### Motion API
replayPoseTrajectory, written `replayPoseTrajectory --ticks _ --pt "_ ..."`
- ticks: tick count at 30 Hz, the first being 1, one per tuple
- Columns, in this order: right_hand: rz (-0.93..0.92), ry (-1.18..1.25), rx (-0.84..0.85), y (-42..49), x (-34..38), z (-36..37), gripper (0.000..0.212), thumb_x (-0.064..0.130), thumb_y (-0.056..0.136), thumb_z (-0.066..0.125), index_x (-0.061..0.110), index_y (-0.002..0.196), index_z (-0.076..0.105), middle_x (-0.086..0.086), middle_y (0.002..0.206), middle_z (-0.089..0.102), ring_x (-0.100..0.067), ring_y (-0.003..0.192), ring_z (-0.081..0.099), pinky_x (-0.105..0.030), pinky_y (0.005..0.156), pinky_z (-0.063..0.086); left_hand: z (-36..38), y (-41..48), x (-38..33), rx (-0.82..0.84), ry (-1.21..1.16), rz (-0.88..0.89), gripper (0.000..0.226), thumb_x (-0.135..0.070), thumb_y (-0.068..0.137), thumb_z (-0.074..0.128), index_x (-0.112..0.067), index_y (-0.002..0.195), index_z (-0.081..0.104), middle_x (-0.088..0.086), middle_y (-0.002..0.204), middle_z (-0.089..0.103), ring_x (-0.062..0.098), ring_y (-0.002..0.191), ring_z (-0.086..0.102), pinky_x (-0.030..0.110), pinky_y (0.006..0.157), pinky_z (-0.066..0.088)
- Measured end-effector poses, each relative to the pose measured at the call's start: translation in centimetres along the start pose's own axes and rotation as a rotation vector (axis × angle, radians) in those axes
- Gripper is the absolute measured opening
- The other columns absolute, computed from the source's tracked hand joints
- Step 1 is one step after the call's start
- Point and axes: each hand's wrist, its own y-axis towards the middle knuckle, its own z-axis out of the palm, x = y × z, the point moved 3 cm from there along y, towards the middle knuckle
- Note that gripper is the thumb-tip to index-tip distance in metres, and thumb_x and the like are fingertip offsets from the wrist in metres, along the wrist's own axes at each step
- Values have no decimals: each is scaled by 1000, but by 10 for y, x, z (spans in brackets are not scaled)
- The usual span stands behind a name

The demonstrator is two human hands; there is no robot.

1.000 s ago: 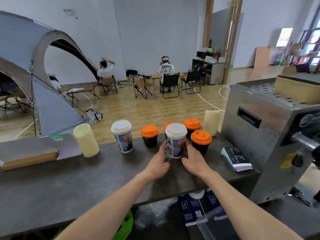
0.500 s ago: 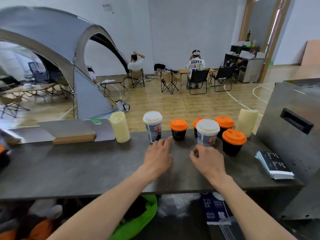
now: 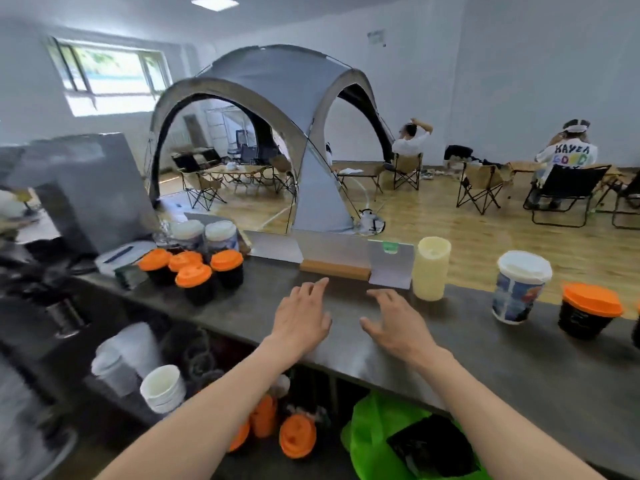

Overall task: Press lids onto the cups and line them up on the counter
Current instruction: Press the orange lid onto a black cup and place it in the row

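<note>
Both the left hand (image 3: 300,315) and right hand (image 3: 394,320) hover empty, fingers spread, above the dark grey worktop (image 3: 485,355). Left of the fingers, four orange-lidded black cups (image 3: 194,271) stand clustered, seemingly awaiting lining up; right, a white-lidded printed cup (image 3: 519,289) and another orange-lidded cup (image 3: 588,311) stand in line

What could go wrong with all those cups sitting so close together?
The black cups with orange lids stand bunched tight, so reaching for one could tip its neighbour. The left hand and right hand hover empty over the counter. The picture is blurry there, so it is hard to tell whether every lid sits flat; a loose one could leak.
</note>
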Motion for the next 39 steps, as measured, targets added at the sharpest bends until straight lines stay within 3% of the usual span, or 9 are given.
replayPoseTrajectory --ticks 7,12,16,21,26,29,33,39 --pt "-143 48 59 95 151 87 63 45 93 61 22 148 41 1 148 45 -19 137 45 -36 107 44 -41 9 178 -50 69 -138 74 -41 95 57 -22 158 25 7 152 42 28 137 42 42 109 41" --pt "-193 87 135 135 230 142 69 43 93 62 24 153 34 -3 151 43 -24 137 45 -38 106 42 -49 7 281 -78 49 -295 73 -41 93 60 -26 157 28 12 163 26 33 149 26 48 114 36" --pt "-214 123 198 154 274 177 77 41 91 63 27 156 24 -7 148 46 -28 134 47 -42 103 45 -46 10 331 -49 21 -362 72 -43 95 58 -27 158 26 13 162 25 36 141 36 49 106 43" --pt "-210 124 257 169 303 200 87 37 90 65 30 159 13 -10 148 47 -31 129 52 -44 97 50 -34 18 354 -17 -72 -339 67 -42 97 59 -28 156 29 9 160 27 36 132 50 49 95 52" --pt "-210 82 361 180 305 211 90 31 89 62 32 161 7 -11 156 38 -33 132 50 -44 101 49 -24 28 360 40 -365 -338 64 -34 96 65 -28 154 38 8 160 36 25 145 38 38 114 36" --pt "-211 88 385 173 297 212 90 30 89 62 30 161 8 -11 150 44 -32 127 53 -42 100 48 -25 24 353 -20 -424 -376 56 -25 95 64 -26 148 48 8 150 46 24 138 46 34 111 37" --pt "-186 188 279 151 276 200 85 29 88 62 28 159 17 -8 143 52 -27 128 54 -40 103 47 -33 11 322 -94 -451 -386 45 -27 100 55 -32 144 49 4 135 47 26 115 60 39 97 49" --pt "-141 220 86 113 210 146 79 27 87 66 28 156 28 -1 151 48 -19 138 46 -35 111 41 -35 12 231 -107 -486 -331 45 -30 104 49 -29 148 44 4 140 43 29 120 58 41 100 46"
